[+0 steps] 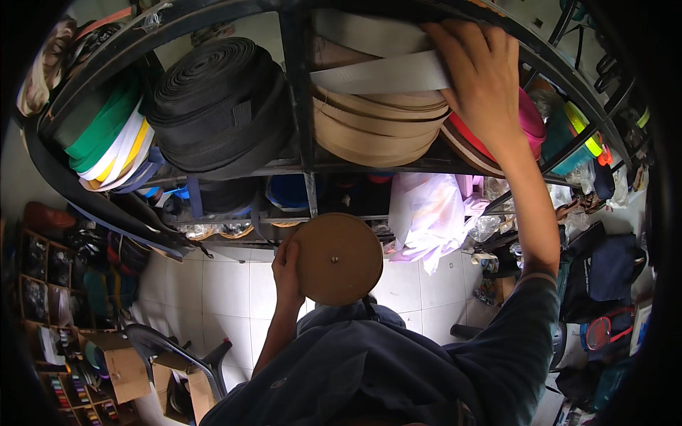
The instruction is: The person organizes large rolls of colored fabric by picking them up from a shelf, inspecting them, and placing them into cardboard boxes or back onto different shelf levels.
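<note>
My left hand (286,273) grips a round, flat brown roll (341,259) by its left edge, in front of my body. A small pale hole shows at its middle. Raised to the shelf, my right hand (483,78) has its fingers curled over the end of a grey webbing strap (383,74). That strap lies on top of a stack of beige webbing rolls (383,131). The fingertips are partly hidden behind the hand, and the strap's end disappears under them.
A black metal shelf (305,106) spans the front. It holds black webbing rolls (217,106), green, white and yellow rolls (110,142), and red ones at right. A white plastic bag (426,213) hangs below. A chair (177,348) and cardboard box (128,366) stand lower left.
</note>
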Tool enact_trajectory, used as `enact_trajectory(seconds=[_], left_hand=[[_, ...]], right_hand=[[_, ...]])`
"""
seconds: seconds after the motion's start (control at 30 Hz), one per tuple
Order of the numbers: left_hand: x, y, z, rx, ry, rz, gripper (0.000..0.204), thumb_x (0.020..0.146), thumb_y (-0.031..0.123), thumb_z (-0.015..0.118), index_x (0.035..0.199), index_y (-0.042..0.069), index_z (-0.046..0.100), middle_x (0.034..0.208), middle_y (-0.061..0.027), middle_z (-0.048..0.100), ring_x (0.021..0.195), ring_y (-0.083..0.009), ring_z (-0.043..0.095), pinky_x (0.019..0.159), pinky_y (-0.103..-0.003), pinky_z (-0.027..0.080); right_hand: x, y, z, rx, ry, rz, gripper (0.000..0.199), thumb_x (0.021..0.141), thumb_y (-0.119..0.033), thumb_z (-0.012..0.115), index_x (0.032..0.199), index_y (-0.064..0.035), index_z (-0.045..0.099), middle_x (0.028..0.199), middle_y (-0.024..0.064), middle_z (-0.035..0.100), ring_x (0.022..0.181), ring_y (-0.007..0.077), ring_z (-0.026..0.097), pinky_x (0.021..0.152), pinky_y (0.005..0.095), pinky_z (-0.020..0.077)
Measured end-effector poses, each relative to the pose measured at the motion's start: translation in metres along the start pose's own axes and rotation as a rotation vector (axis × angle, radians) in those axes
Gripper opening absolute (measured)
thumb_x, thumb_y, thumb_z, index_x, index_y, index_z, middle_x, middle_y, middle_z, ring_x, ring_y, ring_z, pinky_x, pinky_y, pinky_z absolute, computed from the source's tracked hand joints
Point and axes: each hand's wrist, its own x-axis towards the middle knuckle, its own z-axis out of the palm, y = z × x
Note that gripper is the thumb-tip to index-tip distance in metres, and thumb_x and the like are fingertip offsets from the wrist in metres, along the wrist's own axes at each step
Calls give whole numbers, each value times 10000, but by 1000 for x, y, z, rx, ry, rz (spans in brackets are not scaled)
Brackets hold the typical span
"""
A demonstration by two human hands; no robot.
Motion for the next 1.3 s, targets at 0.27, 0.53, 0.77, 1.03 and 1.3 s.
enact_trajectory(seconds=[0.27, 0.53, 0.77, 1.03, 1.3], left_hand=[[-7, -6, -1, 0, 70, 3, 479, 940, 285, 569, 1305, -13, 484, 1207, -132, 581, 1071, -212, 582, 879, -313, 496], [-21, 118, 10, 38, 95, 377, 476, 898, 371, 613, 1190, -2, 569, 1112, -93, 612, 986, -163, 595, 865, -301, 483], [12, 260, 25, -107, -71, 475, 352, 966, 261, 488, 1202, 5, 543, 1112, -119, 637, 976, -184, 647, 836, -320, 544], [77, 334, 22, 55, -304, 374, 280, 962, 213, 503, 1120, 1, 596, 1023, -122, 674, 878, -213, 679, 777, -321, 567], [142, 384, 9, 227, -196, 366, 288, 969, 184, 461, 1102, -30, 599, 1031, -144, 672, 880, -216, 664, 828, -314, 539]], right_hand=[[-7, -3, -10, 127, -21, 112, 696, 598, -172, 746, 1264, -113, 553, 1227, 106, 496, 1078, 316, 450, 926, 408, 357], [-57, -35, -17, 325, 130, 326, 650, 708, -241, 787, 1290, -93, 537, 1279, 167, 450, 1185, 322, 399, 990, 422, 296], [-73, -46, -3, 553, 221, 492, 612, 743, -123, 747, 1295, -32, 497, 1286, 195, 425, 1198, 347, 407, 993, 427, 347], [-77, -37, 9, 696, 249, 576, 549, 781, -82, 717, 1278, -21, 494, 1215, 196, 435, 1141, 339, 454, 957, 405, 386], [-81, -17, 26, 728, 321, 697, 470, 792, -81, 682, 1228, -27, 515, 1138, 149, 480, 1051, 286, 487, 906, 361, 401]])
